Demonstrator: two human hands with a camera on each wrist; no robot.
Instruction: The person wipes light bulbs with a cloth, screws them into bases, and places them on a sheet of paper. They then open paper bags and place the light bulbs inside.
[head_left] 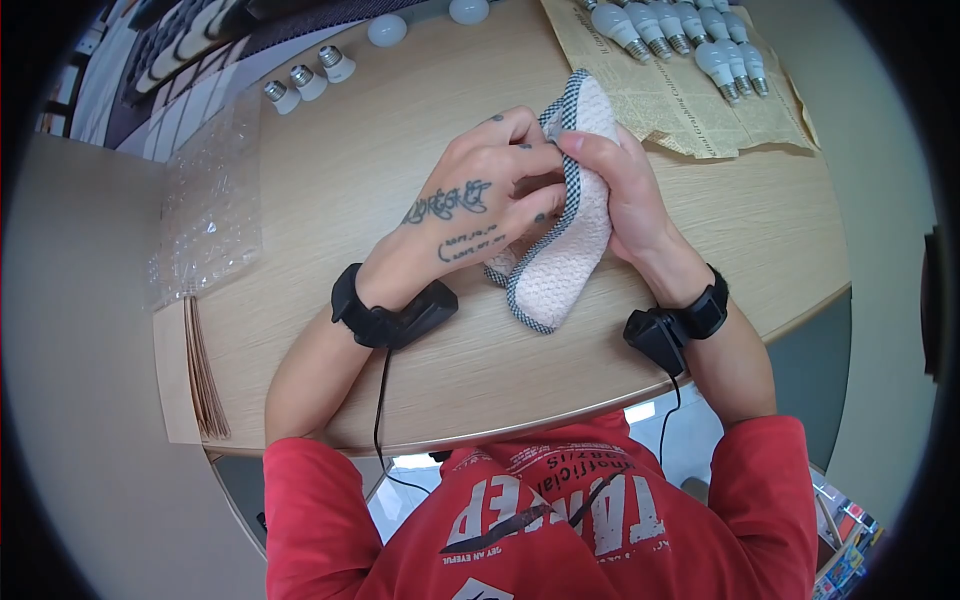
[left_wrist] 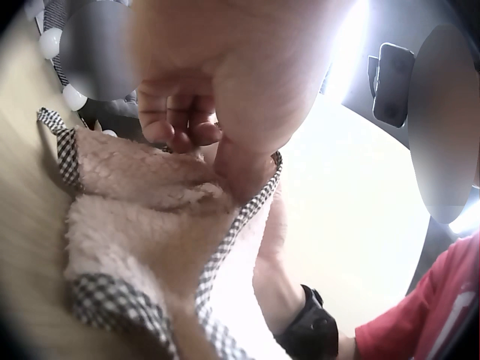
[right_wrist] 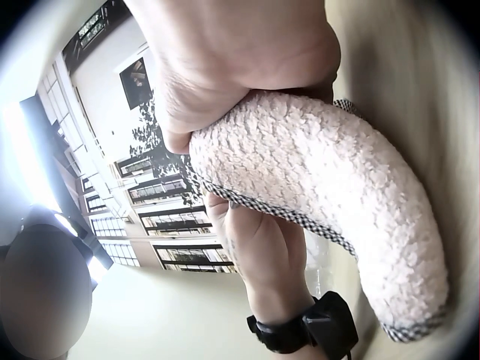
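Observation:
A fluffy pale cloth (head_left: pixel 565 265) with black-and-white checked edging is folded between both hands above the table. The left hand (head_left: pixel 475 185) has its fingers curled into the fold, pinching the cloth near its upper part. From the other side the right hand (head_left: pixel 635 190) grips the cloth, thumb laid over the checked edge. In the left wrist view the fleecy inner face (left_wrist: pixel 142 217) opens toward the camera, with the left thumb pressed into it. The right wrist view shows the outer fold (right_wrist: pixel 322 165) hanging below the right palm. Whatever lies inside the fold is hidden.
Three light bulbs (head_left: pixel 307 83) stand cap-up at the far left, near two white bulb domes (head_left: pixel 387 30). Several more bulbs (head_left: pixel 715 65) lie on printed brown paper (head_left: pixel 700 125) at the far right. A clear plastic bag (head_left: pixel 205 200) and folded brown paper (head_left: pixel 190 370) lie along the left edge.

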